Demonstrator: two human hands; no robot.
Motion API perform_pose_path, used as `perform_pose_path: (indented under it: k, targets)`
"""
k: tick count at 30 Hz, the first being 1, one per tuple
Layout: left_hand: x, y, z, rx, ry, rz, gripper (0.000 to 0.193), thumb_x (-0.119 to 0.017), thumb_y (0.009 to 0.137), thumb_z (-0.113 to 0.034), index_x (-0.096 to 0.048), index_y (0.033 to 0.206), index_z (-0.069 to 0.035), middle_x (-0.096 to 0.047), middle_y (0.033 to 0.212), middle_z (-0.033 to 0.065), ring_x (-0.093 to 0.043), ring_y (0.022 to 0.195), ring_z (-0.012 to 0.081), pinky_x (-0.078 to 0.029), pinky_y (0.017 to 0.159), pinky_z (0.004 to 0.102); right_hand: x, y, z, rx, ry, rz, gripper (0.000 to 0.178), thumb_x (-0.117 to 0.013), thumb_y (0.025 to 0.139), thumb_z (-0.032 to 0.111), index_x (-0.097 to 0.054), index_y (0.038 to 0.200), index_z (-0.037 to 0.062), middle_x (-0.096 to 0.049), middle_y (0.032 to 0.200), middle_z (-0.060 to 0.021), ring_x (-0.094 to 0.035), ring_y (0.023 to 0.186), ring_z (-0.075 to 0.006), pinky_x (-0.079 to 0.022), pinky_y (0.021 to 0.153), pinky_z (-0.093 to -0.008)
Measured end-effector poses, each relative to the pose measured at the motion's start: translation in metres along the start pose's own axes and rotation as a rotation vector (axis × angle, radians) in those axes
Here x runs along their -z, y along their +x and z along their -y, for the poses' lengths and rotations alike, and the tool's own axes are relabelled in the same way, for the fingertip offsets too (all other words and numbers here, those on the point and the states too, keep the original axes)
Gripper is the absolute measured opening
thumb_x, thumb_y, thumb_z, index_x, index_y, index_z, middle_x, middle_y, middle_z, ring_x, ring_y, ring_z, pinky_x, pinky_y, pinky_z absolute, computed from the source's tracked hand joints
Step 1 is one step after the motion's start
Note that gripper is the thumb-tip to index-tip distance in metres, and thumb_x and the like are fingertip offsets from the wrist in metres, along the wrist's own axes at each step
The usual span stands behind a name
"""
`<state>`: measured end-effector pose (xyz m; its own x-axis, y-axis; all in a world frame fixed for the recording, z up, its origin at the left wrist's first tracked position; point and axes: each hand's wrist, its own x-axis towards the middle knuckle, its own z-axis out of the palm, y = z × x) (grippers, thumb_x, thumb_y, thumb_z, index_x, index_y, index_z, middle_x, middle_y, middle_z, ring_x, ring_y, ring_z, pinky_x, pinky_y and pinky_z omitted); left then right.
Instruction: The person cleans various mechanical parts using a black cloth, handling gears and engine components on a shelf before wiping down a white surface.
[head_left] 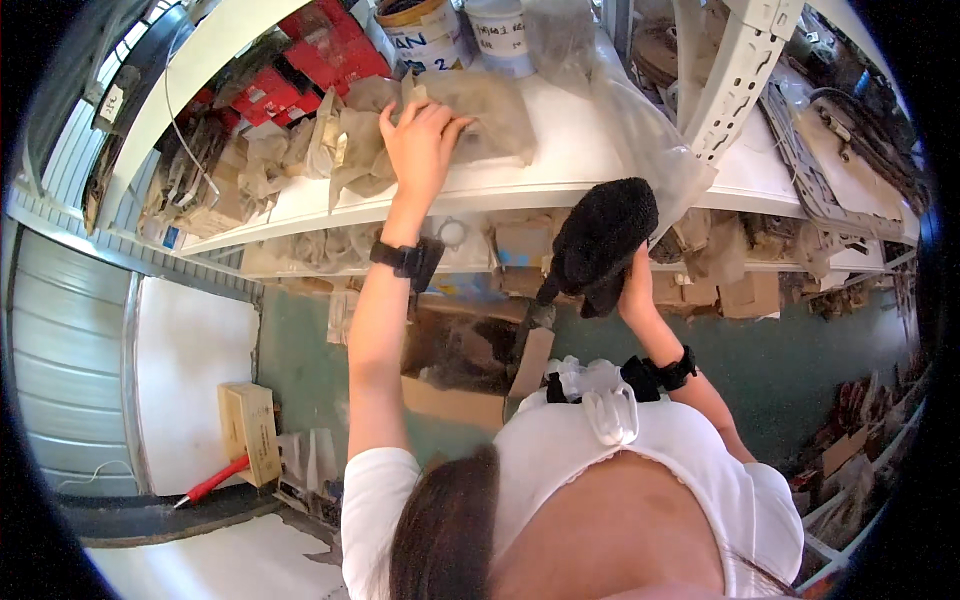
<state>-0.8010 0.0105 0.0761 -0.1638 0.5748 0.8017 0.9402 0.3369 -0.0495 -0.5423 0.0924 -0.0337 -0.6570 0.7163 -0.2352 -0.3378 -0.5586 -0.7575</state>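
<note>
Head view. The left hand (pixel 422 140), at about 11 o'clock from the picture's centre, reaches up onto a white shelf (pixel 560 160). Its fingers are spread and lie flat on a dusty clear plastic bag (pixel 480 110) holding grey-brown material; the grip is open, pressing rather than clasping. A black wrist strap (pixel 405 258) circles the forearm below the hand.

The right hand (pixel 635 290), just right of centre at about 2 o'clock, is raised before the shelf's front edge. Its grip is closed around a black fuzzy cloth (pixel 598 240), which bulges above the hand and hides most of the fingers. A second black strap (pixel 668 372) sits on this wrist.

On the shelf at 12 o'clock, behind the bag, stand two round tins (pixel 440 35). Red boxes (pixel 320 55) lie at 11 o'clock, left of the tins. A large crumpled clear plastic sheet (pixel 640 130) drapes over the shelf at 1 o'clock, just above the cloth. A lower shelf (pixel 760 265) carries cardboard pieces. At 8 o'clock, on the floor, a wooden box (pixel 250 430) stands beside a red-handled tool (pixel 212 482).
</note>
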Motion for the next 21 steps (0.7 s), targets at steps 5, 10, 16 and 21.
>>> perform_pose_path:
  k: [5, 10, 16, 21]
  targets:
    - [-0.013, 0.011, 0.001, 0.045, -0.070, -0.004, 0.014, -0.060, 0.071, -0.024, -0.060, 0.067, -0.010, -0.058, 0.070, -0.0002, -0.050, 0.081, 0.0171, -0.026, 0.086, 0.0404, 0.037, 0.012, -0.021, 0.095, -0.023, 0.092, 0.058, -0.036, 0.086, 0.048, -0.029, 0.127, 0.0075, -0.037, 0.125, -0.0056, -0.036, 0.113, -0.0201, -0.029, 0.094, -0.0328]
    - [-0.018, 0.013, -0.011, 0.062, -0.063, 0.055, 0.012, -0.059, 0.073, -0.022, -0.062, 0.070, -0.011, -0.056, 0.068, 0.0006, -0.050, 0.076, 0.0187, -0.028, 0.083, 0.0354, 0.025, 0.012, -0.021, 0.131, -0.093, 0.138, 0.057, -0.034, 0.087, 0.047, -0.027, 0.128, 0.0084, -0.036, 0.126, -0.0050, -0.035, 0.114, -0.0200, -0.028, 0.095, -0.0328]
    - [-0.019, 0.011, -0.012, 0.069, -0.044, 0.053, 0.012, -0.059, 0.072, -0.023, -0.059, 0.067, -0.011, -0.056, 0.069, -0.0016, -0.050, 0.078, 0.0177, -0.028, 0.085, 0.0388, 0.043, 0.030, -0.029, 0.187, -0.073, 0.173, 0.055, -0.034, 0.088, 0.043, -0.023, 0.129, 0.0096, -0.034, 0.126, -0.0048, -0.034, 0.114, -0.0196, -0.028, 0.096, -0.0322]
    - [-0.016, 0.013, -0.011, 0.055, -0.069, 0.079, 0.013, -0.060, 0.071, -0.023, -0.059, 0.074, -0.010, -0.056, 0.074, 0.0018, -0.049, 0.080, 0.0204, -0.028, 0.085, 0.0382, -0.016, 0.026, 0.005, 0.255, -0.082, 0.067, 0.049, -0.035, 0.089, 0.034, -0.024, 0.129, 0.0072, -0.036, 0.126, -0.0075, -0.036, 0.114, -0.0227, -0.027, 0.096, -0.0320]
